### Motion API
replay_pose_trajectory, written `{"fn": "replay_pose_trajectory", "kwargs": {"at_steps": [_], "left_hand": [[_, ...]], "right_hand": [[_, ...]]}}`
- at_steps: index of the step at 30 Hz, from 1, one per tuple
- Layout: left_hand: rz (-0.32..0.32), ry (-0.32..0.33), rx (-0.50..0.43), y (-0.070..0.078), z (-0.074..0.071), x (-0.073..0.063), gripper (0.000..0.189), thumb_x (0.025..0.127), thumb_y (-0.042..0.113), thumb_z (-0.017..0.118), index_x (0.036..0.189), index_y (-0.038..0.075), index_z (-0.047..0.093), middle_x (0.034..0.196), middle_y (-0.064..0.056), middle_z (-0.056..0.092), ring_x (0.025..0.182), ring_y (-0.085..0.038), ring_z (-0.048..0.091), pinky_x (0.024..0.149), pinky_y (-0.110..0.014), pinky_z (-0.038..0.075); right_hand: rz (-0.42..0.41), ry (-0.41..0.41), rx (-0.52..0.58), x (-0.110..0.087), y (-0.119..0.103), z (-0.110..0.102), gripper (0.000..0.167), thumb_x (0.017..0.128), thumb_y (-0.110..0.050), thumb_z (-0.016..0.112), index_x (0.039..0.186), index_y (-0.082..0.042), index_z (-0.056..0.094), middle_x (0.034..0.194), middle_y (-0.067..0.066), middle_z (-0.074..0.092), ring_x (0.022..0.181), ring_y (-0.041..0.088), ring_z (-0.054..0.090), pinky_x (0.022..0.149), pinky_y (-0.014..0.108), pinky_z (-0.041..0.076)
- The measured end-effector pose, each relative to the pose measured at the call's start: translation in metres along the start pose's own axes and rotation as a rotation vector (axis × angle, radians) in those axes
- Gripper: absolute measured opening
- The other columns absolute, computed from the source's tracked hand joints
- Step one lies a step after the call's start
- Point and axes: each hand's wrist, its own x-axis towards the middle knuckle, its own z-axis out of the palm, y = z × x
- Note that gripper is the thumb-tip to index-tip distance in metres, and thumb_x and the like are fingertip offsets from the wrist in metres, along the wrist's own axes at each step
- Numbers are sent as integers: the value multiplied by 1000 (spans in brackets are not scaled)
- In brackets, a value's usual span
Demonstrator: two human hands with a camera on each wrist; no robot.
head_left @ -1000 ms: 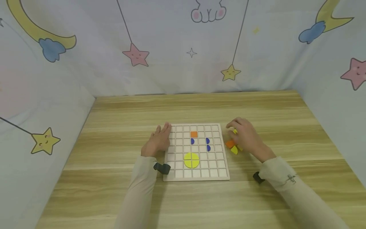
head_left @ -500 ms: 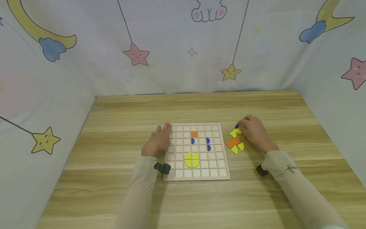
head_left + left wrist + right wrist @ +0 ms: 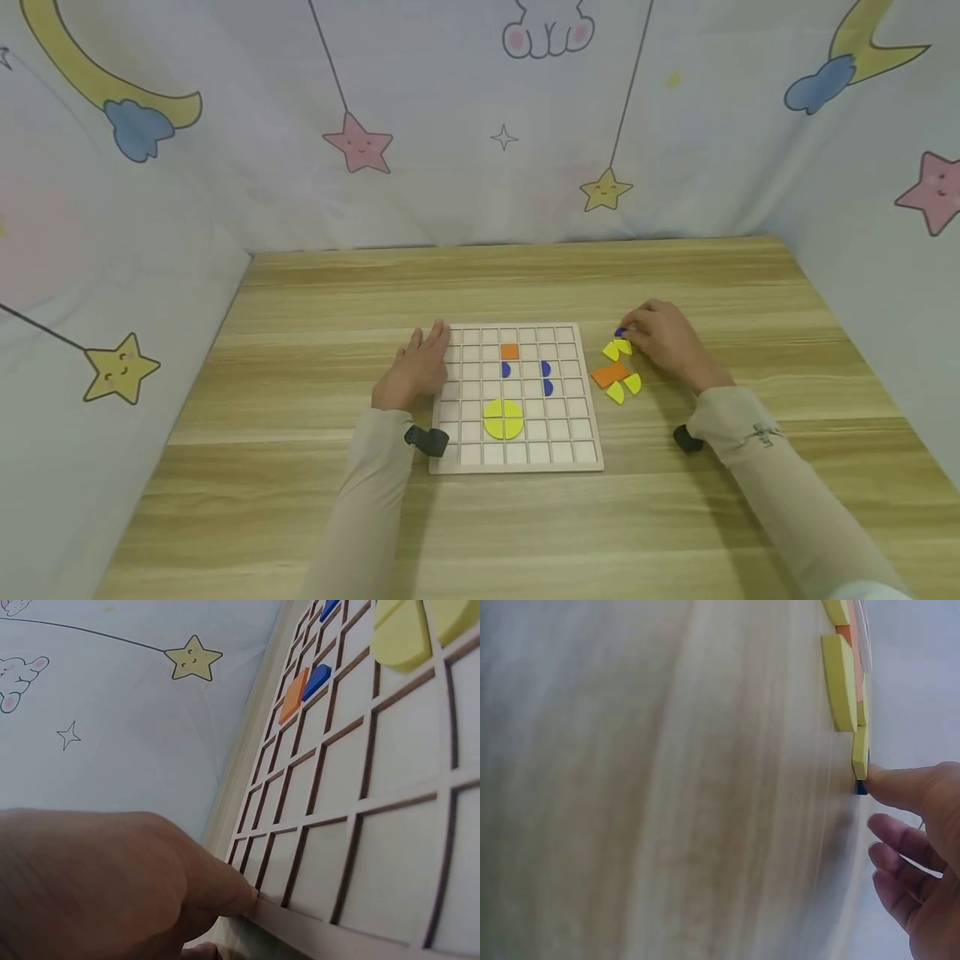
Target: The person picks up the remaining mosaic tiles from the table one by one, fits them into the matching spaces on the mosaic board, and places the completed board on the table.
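My left hand (image 3: 415, 371) lies along the left edge of a white wooden grid board (image 3: 536, 468), its fingers extended and touching the rim. In the left wrist view, a digit rests on the board's edge. Set in the grid are an orange square (image 3: 509, 352), several blue half-circles (image 3: 548, 387) and several yellow quarter-circles (image 3: 492, 429) that form a full circle. Right of the board, my right hand (image 3: 667, 337) pinches another blue half-circle (image 3: 621, 332) near the table surface. In the right wrist view, the thumb is at this piece and the index finger is hidden.
Loose yellow quarter-circles (image 3: 616, 392) and orange pieces (image 3: 611, 375) lie between the board and my right hand. The wood-grain table (image 3: 510, 533) ends at a printed cloth backdrop (image 3: 450, 200) behind and at both sides.
My right hand has moved slightly back and right from above the loose pieces to the blue half-circle, uncovering the yellow and orange pieces. The left hand has stayed on the board's edge.
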Motion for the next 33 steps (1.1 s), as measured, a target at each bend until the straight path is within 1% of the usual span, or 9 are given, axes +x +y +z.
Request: {"fn": "replay_pose_trajectory", "kwargs": {"at_steps": [3,6,9,16,19,22,27,33], "left_hand": [[-7,-3,2,0,0,0,59,100,11,24,154,8,1,162,-7,-6,147,-38,-7,117,-60,6],[-9,-3,2,1,0,0,60,99,10,24,154,8,1,162,-7,-6,147,-38,-7,116,-60,6],[-4,-1,0,1,0,-1,60,99,10,25,154,7,2,162,-9,-5,147,-39,-6,116,-61,6],[-1,-9,-9,1,-1,-1,60,99,10,25,154,8,1,162,-8,-6,147,-38,-8,116,-61,6],[-1,-10,-9,2,-1,-1,61,99,11,25,154,8,1,162,-7,-6,147,-38,-8,116,-60,5],[-2,-10,-12,2,-1,-1,61,99,10,25,154,8,1,162,-7,-6,147,-38,-8,116,-60,5],[-4,-10,-16,2,-1,-2,61,99,10,25,154,8,1,162,-7,-6,147,-38,-8,116,-60,4],[-6,-8,-13,3,-2,-3,60,99,10,25,154,8,2,162,-7,-6,147,-38,-7,117,-60,5]], "right_hand": [[32,-13,7,1,-2,-1,14,90,-13,65,97,-2,70,101,16,62,98,34,55,90,52,42],[53,-22,6,1,-3,-2,14,90,-13,65,95,-1,68,101,17,60,99,36,54,90,52,42],[60,-29,-12,0,-4,-3,14,89,-13,66,93,0,66,99,17,60,97,36,53,88,51,43],[71,-52,-72,-2,-9,-7,15,88,-17,66,88,-2,65,96,16,59,92,33,54,84,48,44],[85,-66,-61,-3,-12,-10,17,89,-18,64,89,-1,64,94,17,59,88,32,53,80,47,44],[119,-72,-4,-5,-16,-12,18,92,-19,61,91,-1,64,99,19,59,89,32,53,79,47,44],[186,-50,145,-4,-18,-10,24,96,-23,55,98,-1,63,104,20,57,94,34,55,80,47,47],[257,-52,307,-3,-32,-7,31,99,-28,49,104,-1,62,110,18,56,98,31,56,79,40,48]]}}
